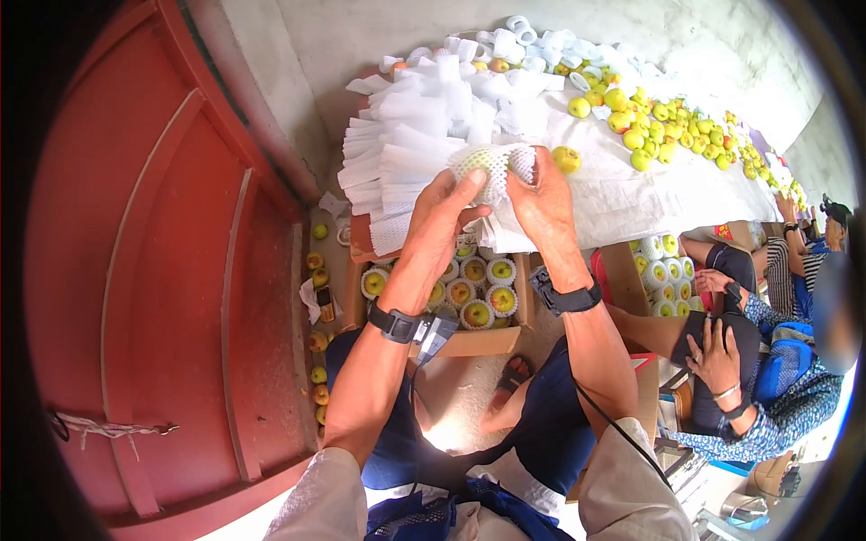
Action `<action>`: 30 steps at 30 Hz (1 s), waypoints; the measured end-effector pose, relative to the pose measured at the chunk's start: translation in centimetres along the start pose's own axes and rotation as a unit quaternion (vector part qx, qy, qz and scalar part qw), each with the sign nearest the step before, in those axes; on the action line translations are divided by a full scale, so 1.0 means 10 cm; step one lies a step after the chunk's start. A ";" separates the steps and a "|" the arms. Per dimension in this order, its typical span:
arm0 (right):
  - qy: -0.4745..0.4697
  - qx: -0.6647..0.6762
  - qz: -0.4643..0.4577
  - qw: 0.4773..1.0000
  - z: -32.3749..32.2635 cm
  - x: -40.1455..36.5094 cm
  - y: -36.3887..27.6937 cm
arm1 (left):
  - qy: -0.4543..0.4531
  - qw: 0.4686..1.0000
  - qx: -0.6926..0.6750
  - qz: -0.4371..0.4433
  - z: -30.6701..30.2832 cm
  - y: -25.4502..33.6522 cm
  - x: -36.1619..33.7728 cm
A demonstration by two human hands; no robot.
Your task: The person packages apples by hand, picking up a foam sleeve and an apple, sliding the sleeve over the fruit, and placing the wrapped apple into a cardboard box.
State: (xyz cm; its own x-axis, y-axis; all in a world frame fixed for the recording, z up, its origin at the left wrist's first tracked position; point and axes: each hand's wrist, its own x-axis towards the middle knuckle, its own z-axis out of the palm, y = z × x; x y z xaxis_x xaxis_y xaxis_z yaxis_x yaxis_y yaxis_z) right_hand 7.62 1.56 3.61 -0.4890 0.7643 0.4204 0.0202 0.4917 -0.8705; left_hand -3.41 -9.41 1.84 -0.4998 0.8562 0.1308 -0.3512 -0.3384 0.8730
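Observation:
Both my hands meet over the table's near edge around an apple in a white foam net (pixel 485 169). My left hand (pixel 444 206) grips the netted apple from the left, thumb along its near side. From the right, my right hand (pixel 547 203) pinches the loose end of the net; its fingertips are partly hidden. Just beyond that hand a bare yellow-green apple (pixel 566 160) lies on the white cloth (pixel 613 194). A large pile of flat white foam nets (pixel 410 149) spreads to the left of my hands.
Below my hands, a cardboard box (pixel 487 341) holds rows of netted apples. Loose apples (pixel 663 126) are heaped at the back right. Another box of netted apples (pixel 667 279) stands right, near a seated person (pixel 785 370). A red door (pixel 171 270) borders the left; several apples (pixel 318 343) lie beside it.

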 end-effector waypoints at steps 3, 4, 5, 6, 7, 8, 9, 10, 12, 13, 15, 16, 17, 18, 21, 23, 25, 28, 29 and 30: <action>0.001 0.011 -0.008 1.000 0.01 0.03 0.07 | 0.004 1.000 0.000 -0.010 -0.03 0.00 0.01; 0.000 0.039 -0.011 0.999 0.01 0.04 0.11 | 0.001 1.000 -0.007 -0.012 -0.07 -0.02 0.02; -0.001 0.068 -0.014 0.998 0.02 0.04 0.13 | -0.003 1.000 -0.013 -0.014 -0.10 -0.02 0.03; -0.002 0.068 -0.015 0.998 0.04 0.03 0.14 | -0.003 1.000 -0.014 -0.013 -0.11 -0.01 0.02; 0.000 0.066 -0.023 0.998 0.05 0.03 0.15 | 0.002 1.000 -0.017 -0.013 -0.12 -0.01 0.02; 0.001 0.065 -0.031 0.997 0.05 0.03 0.15 | 0.006 1.000 -0.020 -0.013 -0.12 -0.01 0.02; 0.001 0.065 -0.031 0.997 0.05 0.03 0.15 | 0.007 1.000 -0.020 -0.013 -0.12 0.00 0.02; -0.003 0.061 -0.028 0.998 0.04 0.03 0.16 | 0.016 1.000 -0.010 -0.012 -0.11 0.01 0.01; -0.006 0.056 -0.026 0.998 0.04 0.03 0.18 | 0.025 1.000 -0.001 -0.011 -0.11 0.02 0.00; -0.006 0.063 -0.023 0.998 0.05 0.03 0.19 | 0.032 0.999 0.016 -0.007 -0.12 0.03 0.00; -0.006 0.070 -0.020 0.997 0.06 0.03 0.18 | 0.039 0.999 0.034 -0.004 -0.13 0.04 0.00; -0.010 0.089 -0.004 0.996 0.05 0.02 0.16 | 0.034 0.999 0.036 -0.006 -0.14 0.05 -0.01; -0.015 0.108 0.013 0.994 0.05 0.02 0.11 | 0.029 0.999 0.039 -0.008 -0.14 0.06 -0.01; -0.015 0.108 0.013 0.994 0.04 0.00 0.05 | 0.030 0.999 0.039 -0.008 -0.12 0.05 -0.01; -0.032 0.165 0.065 0.984 0.03 -0.04 -0.08 | 0.090 0.994 0.051 0.043 -0.06 0.01 -0.02; -0.029 0.189 0.092 0.977 0.04 -0.04 -0.08 | 0.142 0.981 0.115 0.064 -0.07 -0.01 -0.02; -0.029 0.191 0.104 0.976 0.06 -0.05 -0.08 | 0.144 0.976 0.136 0.085 -0.03 -0.01 -0.03; -0.031 0.188 0.109 0.976 0.08 -0.05 -0.05 | 0.133 0.968 0.174 0.120 -0.01 0.03 -0.07; -0.032 0.183 0.102 0.977 0.09 -0.05 -0.04 | 0.121 0.965 0.190 0.135 -0.01 0.03 -0.08; -0.032 0.183 0.102 0.977 0.09 -0.05 -0.03 | 0.121 0.965 0.190 0.134 -0.02 0.03 -0.07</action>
State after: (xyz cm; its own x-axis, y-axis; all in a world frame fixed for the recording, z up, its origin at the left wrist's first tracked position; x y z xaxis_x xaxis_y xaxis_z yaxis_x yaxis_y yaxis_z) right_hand 7.09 0.65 3.45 -0.5615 0.7972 0.2216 -0.1847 0.1402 -0.9727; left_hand -3.29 -10.21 1.96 -0.7183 0.6262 0.3031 0.1096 -0.3284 0.9382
